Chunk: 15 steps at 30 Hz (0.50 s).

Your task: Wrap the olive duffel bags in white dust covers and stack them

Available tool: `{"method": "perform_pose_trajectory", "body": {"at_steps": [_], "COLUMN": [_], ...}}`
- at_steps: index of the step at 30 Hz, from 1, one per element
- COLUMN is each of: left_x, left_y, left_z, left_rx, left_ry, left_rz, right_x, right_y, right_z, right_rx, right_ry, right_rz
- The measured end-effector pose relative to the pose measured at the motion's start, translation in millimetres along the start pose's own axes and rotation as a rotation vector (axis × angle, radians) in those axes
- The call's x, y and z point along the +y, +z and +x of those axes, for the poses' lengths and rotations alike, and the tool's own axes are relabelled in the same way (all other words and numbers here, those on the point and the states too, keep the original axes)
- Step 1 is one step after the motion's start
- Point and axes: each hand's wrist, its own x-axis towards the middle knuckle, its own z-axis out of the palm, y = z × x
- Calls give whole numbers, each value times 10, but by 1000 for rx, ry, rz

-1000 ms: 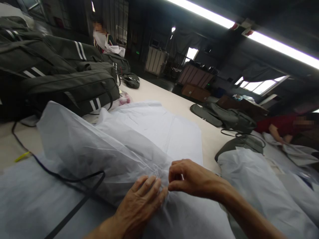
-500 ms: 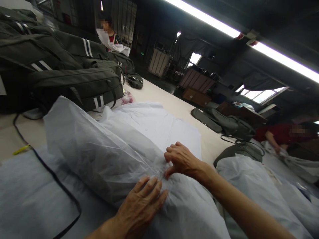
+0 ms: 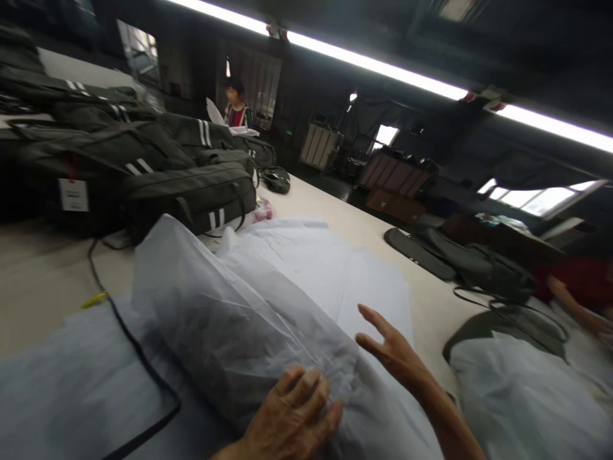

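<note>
A translucent white plastic bag [image 3: 230, 326] lies across the table in front of me, creased, with something darker and bulky dimly showing inside. My left hand [image 3: 295, 412] rests on top of it, palm down, fingers slightly bent and apart and touching the film. Just right of it, my right hand [image 3: 390, 351] is raised off the bag, thumb and fingers spread, with nothing in it. Flat white sheets [image 3: 325, 255] lie beyond the bag. On the left, a black strap [image 3: 138, 351] with a yellow piece [image 3: 94, 299] runs over pale sheeting [image 3: 71, 383].
Dark green bags with white stripes [image 3: 191, 195] are piled at the left, one with a paper tag [image 3: 73, 195]. More dark bags [image 3: 460, 255] and another plastic-covered bundle [image 3: 517, 383] lie at right. One person [image 3: 237, 112] stands far back; another's arm [image 3: 569, 303] is at right.
My right hand has lifted off the bag and opened. My left hand stays on the bag, its fingers more bent. The view has swung left, so the scene sits further right and lower.
</note>
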Motion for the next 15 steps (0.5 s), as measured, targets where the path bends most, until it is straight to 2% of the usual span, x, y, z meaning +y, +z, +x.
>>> {"method": "perform_pose_trajectory", "body": {"at_steps": [3,6,8,10,12,13,15], "left_x": [8,-11,-85,-270,-596,-805,-1277], "left_y": [160,287,239,48,-240,-392,-650], "left_z": [4,17,46,85,110,112,101], "left_rx": [84,-39,-113,-146,-188,-210,-249], "left_ry": [31,91,140,202,239,223,105], "left_rz": [63,72,5,-104,-185,-196,-165], "right_x": [-119,-230,-237,-199,-163,-159,-185], "right_y": [172,548,765,869,866,844,796], "right_z": [-70,-88,-48,3,32,34,18], "right_rx": [90,79,50,25,19,20,20], "right_ry": [-65,-133,-131,-108,-80,-68,-41], "right_rz": [-26,-107,-167,-176,-158,-152,-155]}}
